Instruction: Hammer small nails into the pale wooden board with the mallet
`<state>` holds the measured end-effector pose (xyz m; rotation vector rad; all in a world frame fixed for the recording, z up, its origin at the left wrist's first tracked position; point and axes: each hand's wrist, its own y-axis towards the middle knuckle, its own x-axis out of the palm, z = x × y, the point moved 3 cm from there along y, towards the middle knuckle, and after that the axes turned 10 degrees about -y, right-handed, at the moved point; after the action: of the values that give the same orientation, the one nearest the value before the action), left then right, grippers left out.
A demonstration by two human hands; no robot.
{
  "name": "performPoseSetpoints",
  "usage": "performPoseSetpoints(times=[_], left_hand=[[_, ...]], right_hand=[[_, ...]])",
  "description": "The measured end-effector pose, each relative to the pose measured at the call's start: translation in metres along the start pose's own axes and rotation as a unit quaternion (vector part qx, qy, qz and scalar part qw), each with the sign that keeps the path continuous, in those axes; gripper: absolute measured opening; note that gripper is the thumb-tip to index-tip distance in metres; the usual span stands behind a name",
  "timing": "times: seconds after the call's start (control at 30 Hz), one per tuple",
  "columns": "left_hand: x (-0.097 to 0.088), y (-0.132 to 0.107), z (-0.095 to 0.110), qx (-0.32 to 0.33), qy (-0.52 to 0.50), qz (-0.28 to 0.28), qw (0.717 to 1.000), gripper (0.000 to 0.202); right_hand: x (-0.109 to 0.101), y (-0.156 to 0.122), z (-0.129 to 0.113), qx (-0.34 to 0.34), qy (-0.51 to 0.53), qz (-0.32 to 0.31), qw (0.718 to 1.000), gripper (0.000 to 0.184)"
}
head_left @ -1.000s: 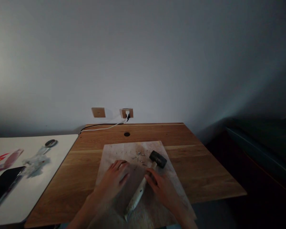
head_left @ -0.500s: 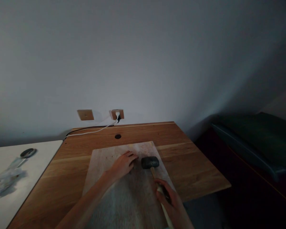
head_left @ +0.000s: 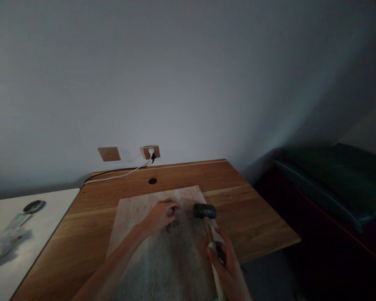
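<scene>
My right hand is wrapped round the pale handle of a rubber mallet, whose black head is raised over the right side of a worn wooden board. My left hand hovers at the board's upper middle with its fingers curled together. Whatever is between those fingertips, if anything, is too small to make out. Just below them lie a few small dark nail-like pieces. A row of tiny dark dots runs along the far part of the board.
The board rests on a wooden table against a grey wall. A white table adjoins on the left, with a black round object and clear plastic bags. Cables run to a wall socket. A dark green cushioned piece stands right.
The mallet has moved right, away from my left hand. My left fingers have curled inward and lifted slightly, so the small dark pieces under them now show. The view has shifted a little.
</scene>
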<state>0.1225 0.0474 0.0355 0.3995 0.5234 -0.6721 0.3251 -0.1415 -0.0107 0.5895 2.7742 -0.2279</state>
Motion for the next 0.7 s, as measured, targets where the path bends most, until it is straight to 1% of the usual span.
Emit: performPoseSetpoints(times=[0.13,0.2,0.27,0.37,0.43,0.53,0.7], left_hand=[[-0.008,0.024,-0.015,-0.026,-0.103,0.053,0.993,0.023],[-0.007,0.04,-0.022,-0.042,-0.153,0.071,0.985,0.021],[-0.002,0.057,-0.026,-0.046,-0.174,0.071,0.981,0.023],[0.009,0.076,-0.028,-0.031,-0.149,0.056,0.987,0.021],[0.016,0.081,-0.029,-0.019,-0.126,0.044,0.991,0.019],[0.024,0.081,-0.03,0.001,-0.103,0.044,0.994,0.015],[0.026,0.078,-0.031,0.019,-0.065,0.054,0.996,0.009]], right_hand=[[-0.001,0.001,0.001,0.007,-0.008,0.007,1.0,0.077],[-0.001,0.0,0.003,0.023,-0.001,0.013,1.0,0.074],[0.002,0.0,0.006,0.039,0.017,0.008,0.999,0.073],[0.007,-0.002,0.009,0.039,0.033,0.007,0.999,0.07],[0.008,-0.002,0.009,0.019,0.014,0.023,0.999,0.066],[0.007,-0.003,0.008,-0.003,-0.031,0.047,0.998,0.062],[0.005,-0.006,0.006,0.011,-0.077,0.061,0.995,0.065]])
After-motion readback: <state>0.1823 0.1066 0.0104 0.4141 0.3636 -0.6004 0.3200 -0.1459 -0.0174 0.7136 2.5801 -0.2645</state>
